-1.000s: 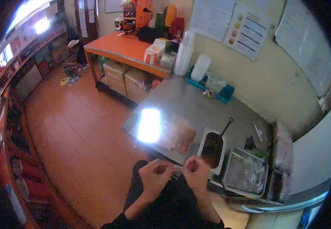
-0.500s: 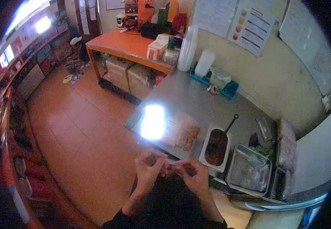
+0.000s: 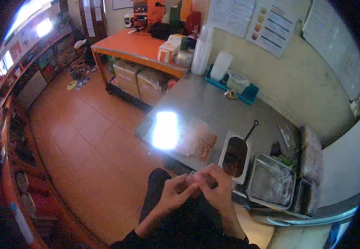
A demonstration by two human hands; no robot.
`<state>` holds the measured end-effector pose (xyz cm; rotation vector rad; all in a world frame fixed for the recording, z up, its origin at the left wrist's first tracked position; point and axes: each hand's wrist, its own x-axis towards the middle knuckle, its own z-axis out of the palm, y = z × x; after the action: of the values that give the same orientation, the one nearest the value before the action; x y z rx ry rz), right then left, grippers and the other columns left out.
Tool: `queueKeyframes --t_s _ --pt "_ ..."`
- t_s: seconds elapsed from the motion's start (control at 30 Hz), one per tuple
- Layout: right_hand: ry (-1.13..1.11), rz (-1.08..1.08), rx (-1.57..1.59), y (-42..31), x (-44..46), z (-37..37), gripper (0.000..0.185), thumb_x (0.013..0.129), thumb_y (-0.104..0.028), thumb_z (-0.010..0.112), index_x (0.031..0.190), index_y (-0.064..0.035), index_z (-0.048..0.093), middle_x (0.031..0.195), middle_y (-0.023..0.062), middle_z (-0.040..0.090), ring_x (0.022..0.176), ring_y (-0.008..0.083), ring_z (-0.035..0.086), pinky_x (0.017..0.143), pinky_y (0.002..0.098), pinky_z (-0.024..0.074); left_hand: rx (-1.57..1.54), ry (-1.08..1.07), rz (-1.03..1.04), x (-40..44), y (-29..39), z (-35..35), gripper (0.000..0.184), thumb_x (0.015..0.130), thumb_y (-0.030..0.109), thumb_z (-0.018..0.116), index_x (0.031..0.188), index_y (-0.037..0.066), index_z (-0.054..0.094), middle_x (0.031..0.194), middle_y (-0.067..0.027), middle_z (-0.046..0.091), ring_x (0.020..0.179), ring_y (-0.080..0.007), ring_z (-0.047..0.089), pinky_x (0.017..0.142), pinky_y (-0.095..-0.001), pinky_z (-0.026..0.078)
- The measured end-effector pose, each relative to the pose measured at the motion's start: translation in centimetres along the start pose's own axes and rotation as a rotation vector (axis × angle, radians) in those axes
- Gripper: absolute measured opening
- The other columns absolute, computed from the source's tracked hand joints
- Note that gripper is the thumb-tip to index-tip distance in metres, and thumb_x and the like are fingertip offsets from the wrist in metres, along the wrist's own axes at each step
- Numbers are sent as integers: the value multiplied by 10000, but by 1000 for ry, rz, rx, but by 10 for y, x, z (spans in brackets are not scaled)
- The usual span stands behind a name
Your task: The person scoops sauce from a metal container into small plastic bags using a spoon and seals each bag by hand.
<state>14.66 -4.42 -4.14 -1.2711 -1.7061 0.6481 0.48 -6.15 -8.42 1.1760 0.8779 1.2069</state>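
My left hand (image 3: pixel 176 191) and my right hand (image 3: pixel 215 185) meet above my lap, just off the front edge of the steel counter (image 3: pixel 234 114). Pinched between their fingertips is a small, clear, plastic-looking piece (image 3: pixel 193 173); its kind is too blurred to make out. Beyond the hands, a clear packet of orange-brown food (image 3: pixel 203 146) lies on the counter. Right of it stands a steel pan of dark brown sauce (image 3: pixel 234 159) with a ladle handle (image 3: pixel 251 129) sticking out. Close to my right hand, a steel tray (image 3: pixel 271 180) holds crumpled clear plastic.
A phone-like bright glare (image 3: pixel 165 130) sits at the counter's left edge. Along the wall are a teal basket (image 3: pixel 248 94) with plastic tubs and stacked clear cups (image 3: pixel 202 54). An orange table (image 3: pixel 134 47) with cardboard boxes (image 3: pixel 127 79) beneath stands at the back. Tiled floor (image 3: pixel 80 145) lies left.
Both hands have come closer together and moved slightly right, fingertips now almost touching. The left hand has shifted right and down, and my dark-clothed knee shows beside it.
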Motion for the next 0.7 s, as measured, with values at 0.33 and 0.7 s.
queueKeyframes --t_s 0.33,0.7 --pt "111 2 2 -5 -1 0 81 796 -92 611 750 -34 576 723 93 569 650 254 580 606 334 465 221 101 117 2 -18 11 172 813 99 643 925 -8 570 803 -33 601 680 -71 549 617 -211 453" --pt "104 -25 -75 -15 -5 -7 51 780 -87 607 783 -50 572 731 97 567 675 248 587 619 315 469 -60 206 62 14 15 20 76 849 34 582 897 -24 584 856 -46 593 746 -89 568 660 -225 485"
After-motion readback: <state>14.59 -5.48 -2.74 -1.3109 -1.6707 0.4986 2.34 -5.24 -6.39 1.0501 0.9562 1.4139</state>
